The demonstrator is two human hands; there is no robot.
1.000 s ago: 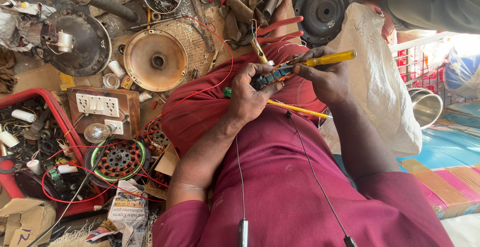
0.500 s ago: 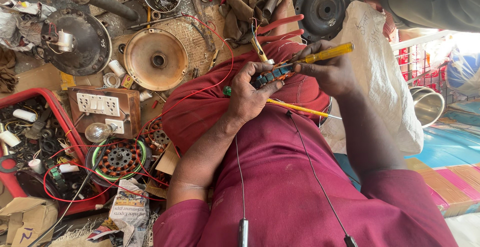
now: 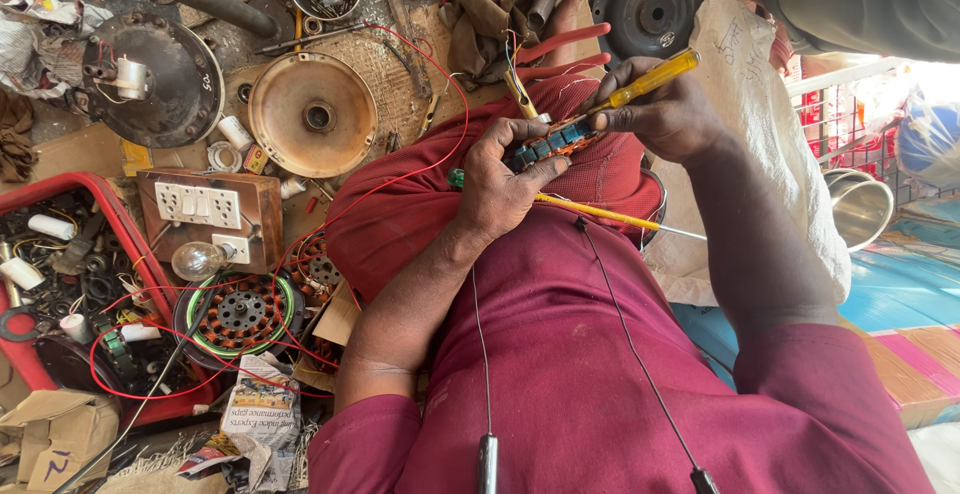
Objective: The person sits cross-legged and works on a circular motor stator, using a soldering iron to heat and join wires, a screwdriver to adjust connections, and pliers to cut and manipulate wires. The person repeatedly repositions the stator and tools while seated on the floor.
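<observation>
Cluttered workshop floor (image 3: pixel 420 94) | red cloth (image 3: pixel 420 214) over the lap | left hand (image 3: pixel 505 189) closed around terminal block (image 3: pixel 550 142) above cloth | right hand (image 3: pixel 665 114) pinching yellow-handled screwdriver (image 3: pixel 650 79) onto block | beyond cloth: round metal cover (image 3: pixel 312 114)

A single head-worn camera looks steeply down over the person's chest and lap, close to both arms. The round metal fan cover (image 3: pixel 313 114) lies toward the frame's top, beyond the knees; floor clutter surrounds it leftward.
</observation>
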